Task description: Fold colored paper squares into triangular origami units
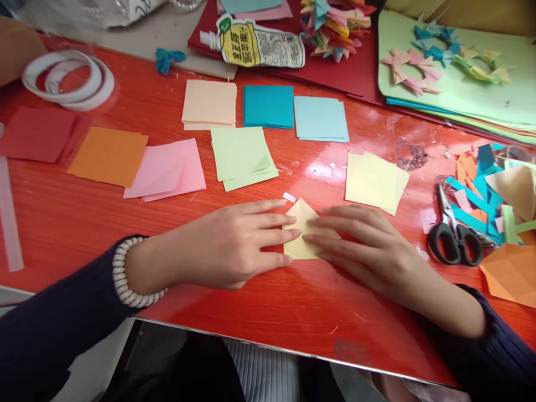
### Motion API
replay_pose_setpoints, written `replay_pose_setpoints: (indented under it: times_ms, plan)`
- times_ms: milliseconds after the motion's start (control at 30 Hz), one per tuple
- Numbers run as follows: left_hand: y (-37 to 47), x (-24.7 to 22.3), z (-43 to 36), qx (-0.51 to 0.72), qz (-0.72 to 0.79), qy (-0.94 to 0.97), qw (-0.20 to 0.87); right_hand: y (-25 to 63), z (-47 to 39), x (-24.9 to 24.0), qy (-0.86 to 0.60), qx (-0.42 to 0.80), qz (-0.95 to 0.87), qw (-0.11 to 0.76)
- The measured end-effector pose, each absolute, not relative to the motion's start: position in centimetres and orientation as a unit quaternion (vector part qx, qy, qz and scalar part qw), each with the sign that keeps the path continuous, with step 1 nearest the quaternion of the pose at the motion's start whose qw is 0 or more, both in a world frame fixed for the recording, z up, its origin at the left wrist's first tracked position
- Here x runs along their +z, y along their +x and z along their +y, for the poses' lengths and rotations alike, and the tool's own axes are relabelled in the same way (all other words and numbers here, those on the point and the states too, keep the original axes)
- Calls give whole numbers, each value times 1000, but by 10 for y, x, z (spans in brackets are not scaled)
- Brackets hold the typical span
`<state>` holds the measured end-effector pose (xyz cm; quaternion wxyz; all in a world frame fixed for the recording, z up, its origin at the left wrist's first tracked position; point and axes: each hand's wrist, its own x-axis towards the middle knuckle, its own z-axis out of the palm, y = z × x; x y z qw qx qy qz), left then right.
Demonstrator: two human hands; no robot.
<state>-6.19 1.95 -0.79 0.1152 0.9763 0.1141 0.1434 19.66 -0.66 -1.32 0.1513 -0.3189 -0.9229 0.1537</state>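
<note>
A small yellow sheet of paper lies on the red table with its top folded to a point. My left hand rests flat from the left, fingers stretched out and their tips on the paper's left side. From the right, my right hand lays its extended fingers over the paper's right part, hiding that edge. Neither hand grips the sheet. Just above it is a tiny white scrap. A pale yellow paper stack sits beyond my right hand, and a light green stack beyond my left.
Pink, orange and red papers lie at left, near tape rolls. Peach, teal and light blue stacks stand behind. Black-handled scissors lie right, beside scraps. Folded paper rings sit back right.
</note>
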Motion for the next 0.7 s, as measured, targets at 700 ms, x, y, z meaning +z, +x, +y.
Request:
replay_pose_setpoints:
  times_ms: [700]
  plan:
    - [-63,-15,21,111,121,980,114,190,-13,-11,-313,195,-910,188]
